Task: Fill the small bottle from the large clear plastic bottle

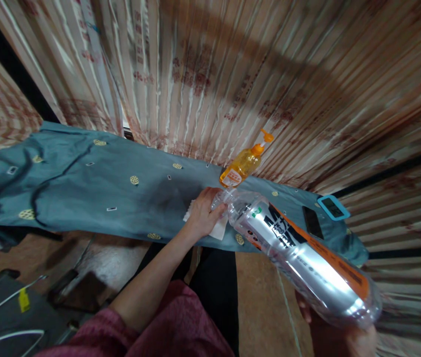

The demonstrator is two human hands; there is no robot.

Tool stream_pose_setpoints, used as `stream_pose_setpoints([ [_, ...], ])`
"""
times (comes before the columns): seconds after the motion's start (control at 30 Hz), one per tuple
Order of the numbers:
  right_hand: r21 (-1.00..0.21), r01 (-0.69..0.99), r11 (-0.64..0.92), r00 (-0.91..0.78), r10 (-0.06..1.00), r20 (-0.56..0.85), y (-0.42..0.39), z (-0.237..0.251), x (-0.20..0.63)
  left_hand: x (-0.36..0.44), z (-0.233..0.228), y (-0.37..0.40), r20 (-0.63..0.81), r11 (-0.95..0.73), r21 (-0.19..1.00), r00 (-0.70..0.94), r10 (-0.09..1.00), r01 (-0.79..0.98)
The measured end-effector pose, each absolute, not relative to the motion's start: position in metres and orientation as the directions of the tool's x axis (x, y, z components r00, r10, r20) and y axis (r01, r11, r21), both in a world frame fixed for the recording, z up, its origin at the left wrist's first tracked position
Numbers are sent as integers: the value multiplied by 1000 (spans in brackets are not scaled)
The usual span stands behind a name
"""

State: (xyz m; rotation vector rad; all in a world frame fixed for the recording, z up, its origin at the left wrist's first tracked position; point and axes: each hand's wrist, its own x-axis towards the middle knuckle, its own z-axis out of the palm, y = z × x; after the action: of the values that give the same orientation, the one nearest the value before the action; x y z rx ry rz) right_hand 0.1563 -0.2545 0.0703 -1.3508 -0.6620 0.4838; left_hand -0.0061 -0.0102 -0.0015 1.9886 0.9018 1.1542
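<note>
My right hand (361,339), partly below the frame edge, grips the base end of a large clear plastic bottle (284,238) with a silver, black and orange label. The bottle is tilted, its neck pointing left and down toward my left hand (205,210). Fingers of that hand curl round a small clear plastic piece (217,200) at the bottle's mouth; whether it is a small container or part of the neck is unclear. Beneath the left hand lies a white paper tissue (219,229). Just behind stands an orange pump bottle (242,167) of yellow liquid.
A green-blue cloth (84,183) with a pineapple print covers the narrow table. On its right part lie a dark phone (312,222) and a light-blue framed digital display (332,208). Pleated curtains (203,74) hang close behind. At lower left, a white cable (5,338) rests on a dark surface.
</note>
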Motion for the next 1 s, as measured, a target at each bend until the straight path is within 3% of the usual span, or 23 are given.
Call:
stream_pose_setpoints([
  [0.23, -992, -19, 121, 740, 669, 68, -255, 70, 166, -7, 0, -10, 450, -551, 803, 377, 810, 225],
  [0.53, -987, 41, 158, 721, 679, 139, -258, 62, 169, -6, -2, -10, 483, -572, 795, 360, 798, 201],
  [1.0, -994, 72, 78, 724, 681, 106, -252, 76, 161, -6, -2, -11, 486, -570, 799, 350, 800, 192],
])
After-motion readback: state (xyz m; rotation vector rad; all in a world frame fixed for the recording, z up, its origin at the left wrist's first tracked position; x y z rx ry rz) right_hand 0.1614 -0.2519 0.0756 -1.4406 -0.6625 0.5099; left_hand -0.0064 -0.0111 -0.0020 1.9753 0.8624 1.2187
